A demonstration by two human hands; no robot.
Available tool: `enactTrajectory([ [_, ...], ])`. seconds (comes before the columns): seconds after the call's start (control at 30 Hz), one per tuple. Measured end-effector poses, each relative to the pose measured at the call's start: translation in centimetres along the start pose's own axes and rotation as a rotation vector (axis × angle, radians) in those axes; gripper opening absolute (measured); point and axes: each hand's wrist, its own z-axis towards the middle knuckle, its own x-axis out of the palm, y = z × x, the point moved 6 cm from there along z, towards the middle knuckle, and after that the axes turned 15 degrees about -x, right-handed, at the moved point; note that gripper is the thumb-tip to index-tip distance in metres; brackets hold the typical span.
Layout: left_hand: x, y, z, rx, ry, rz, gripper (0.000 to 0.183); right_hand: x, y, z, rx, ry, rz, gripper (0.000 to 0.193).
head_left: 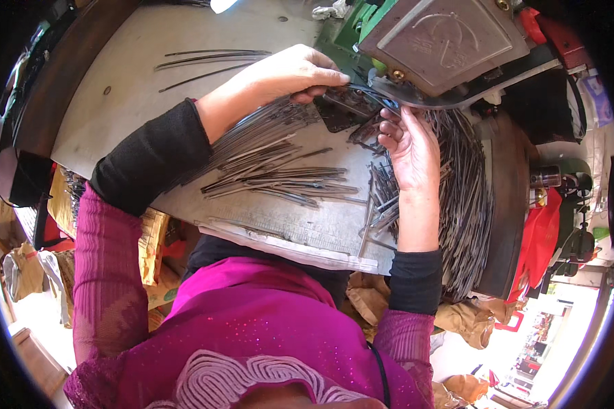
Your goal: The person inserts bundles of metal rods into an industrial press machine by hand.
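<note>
At the machine, my left hand (305, 75) is closed, its thumb and fingertips pinching the end of a thin dark strip (368, 91). My right hand (416, 148) pinches the strip's other side between thumb and forefinger, with the remaining fingers curled. The strip lies just under the machine's brown-grey cover plate (447, 44); whether it is one piece or several I cannot tell. Below my left wrist, a fan of similar thin strips (252, 140) spreads over the pale worktable (133, 88), with a looser bunch (286, 177) nearer to me. A large heap of strips (469, 204) lies beside my right forearm.
A few separate strips (215, 60) lie at the far left of the table. Its front carries a pale ledge (286, 249), and a dark raised edge (510, 211) borders the right. Red cloth (539, 235) hangs beyond, and brown paper bags (464, 324) lie below.
</note>
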Motion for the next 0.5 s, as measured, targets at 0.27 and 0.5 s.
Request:
enactTrajectory([
  [0.27, -0.03, -0.17, 0.22, -0.036, 0.031, -0.095, 0.028, 0.36, 0.22, 0.13, -0.032, 0.017, -0.001, 0.023],
  [0.5, 0.27, 0.56, 0.94, -0.078, 0.074, -0.142, 0.026, -0.05, 0.30, 0.12, -0.031, 0.008, -0.045, 0.023],
])
